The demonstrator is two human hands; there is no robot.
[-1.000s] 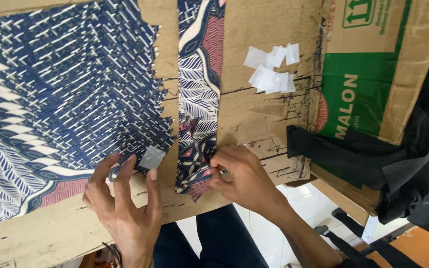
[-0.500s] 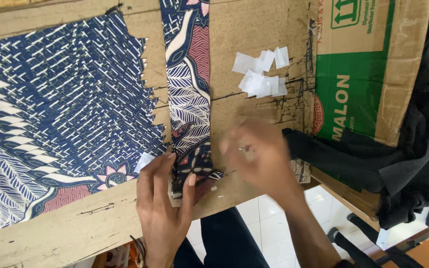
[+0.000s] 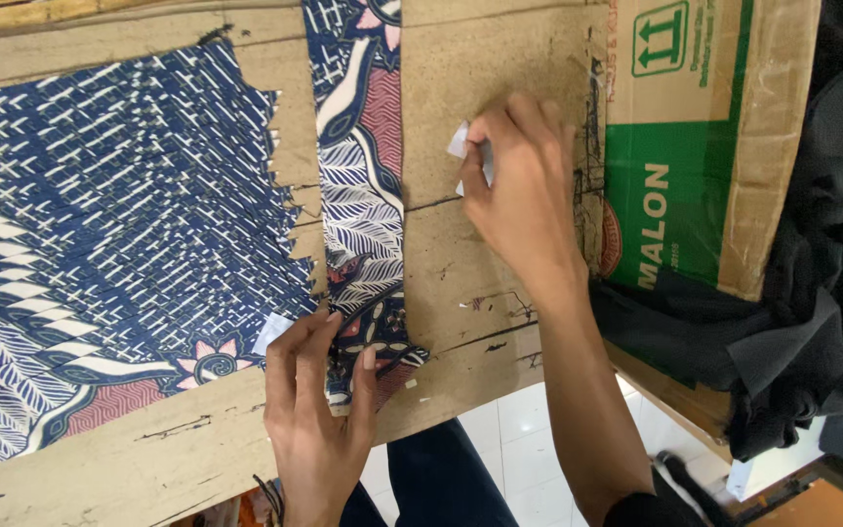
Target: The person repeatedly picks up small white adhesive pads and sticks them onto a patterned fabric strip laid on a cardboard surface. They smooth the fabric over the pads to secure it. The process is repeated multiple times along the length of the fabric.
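Head view: two hands at work on patterned cloth laid over flattened cardboard.

Left hand lies flat and open at the near edge, fingers spread, pressing down the near end of the narrow cloth strip; it grips nothing, and a small white paper piece sits just beside its fingertips. Right hand reaches farther out, fingers pinched on small white paper pieces lying on the bare cardboard sheet right of the strip. A wide blue cloth panel lies to the left. Judging by this, a paper piece is being picked up; the next move calls for carrying it to the strip's near end while the left hand holds the cloth flat.
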